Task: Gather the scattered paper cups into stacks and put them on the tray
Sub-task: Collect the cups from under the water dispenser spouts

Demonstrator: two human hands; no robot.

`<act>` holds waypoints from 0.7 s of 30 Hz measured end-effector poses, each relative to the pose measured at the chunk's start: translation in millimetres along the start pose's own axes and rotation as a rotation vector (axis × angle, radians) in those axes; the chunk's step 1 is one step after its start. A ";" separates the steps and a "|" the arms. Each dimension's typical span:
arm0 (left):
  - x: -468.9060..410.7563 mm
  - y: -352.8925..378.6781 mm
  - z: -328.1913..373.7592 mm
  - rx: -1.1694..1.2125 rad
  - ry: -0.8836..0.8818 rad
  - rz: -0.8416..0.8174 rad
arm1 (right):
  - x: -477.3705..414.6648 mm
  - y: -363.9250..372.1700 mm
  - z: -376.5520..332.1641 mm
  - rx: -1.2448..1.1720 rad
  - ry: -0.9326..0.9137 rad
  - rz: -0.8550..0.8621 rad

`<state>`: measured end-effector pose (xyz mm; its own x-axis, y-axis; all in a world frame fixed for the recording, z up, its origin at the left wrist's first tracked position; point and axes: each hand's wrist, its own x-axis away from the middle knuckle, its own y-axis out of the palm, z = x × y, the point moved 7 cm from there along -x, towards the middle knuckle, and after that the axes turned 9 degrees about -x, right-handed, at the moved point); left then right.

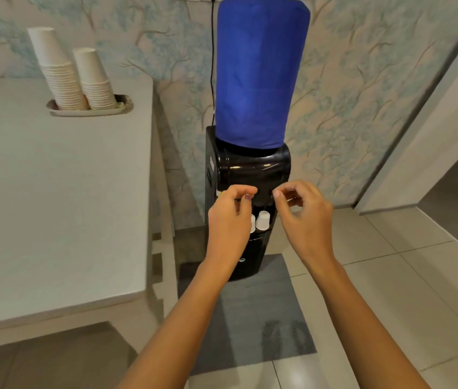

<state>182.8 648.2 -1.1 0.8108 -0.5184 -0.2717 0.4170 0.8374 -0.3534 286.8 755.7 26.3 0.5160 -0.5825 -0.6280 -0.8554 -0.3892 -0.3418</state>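
The left hand [229, 220] and right hand [303, 217] are raised side by side, a small gap between them. Both have their fingers curled in towards the thumbs, and nothing shows in either grip. Just below and between them, two small paper cups [263, 220] stand upside down on the ledge of a black water dispenser [253, 169], the left one half hidden behind the left hand. Well away to the left, two cup stacks [59, 77] stand upside down on a tray [93, 112] at the far edge of a pale table [53, 192].
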 end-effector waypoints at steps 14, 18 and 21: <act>-89.5 113.9 -130.8 -0.032 -0.274 0.076 | -35.7 40.7 182.2 0.013 0.320 -0.011; -120.0 136.0 -163.0 -0.115 -0.283 0.088 | -46.6 67.6 231.0 0.028 0.385 -0.063; -139.1 153.3 -185.6 -0.169 -0.320 0.090 | -53.5 83.7 267.0 0.055 0.426 -0.106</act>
<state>57.6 816.6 -183.6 0.9396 -0.3415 -0.0238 0.2866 0.8228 -0.4907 175.5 944.9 -155.4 0.5640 -0.7880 -0.2468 -0.7917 -0.4311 -0.4329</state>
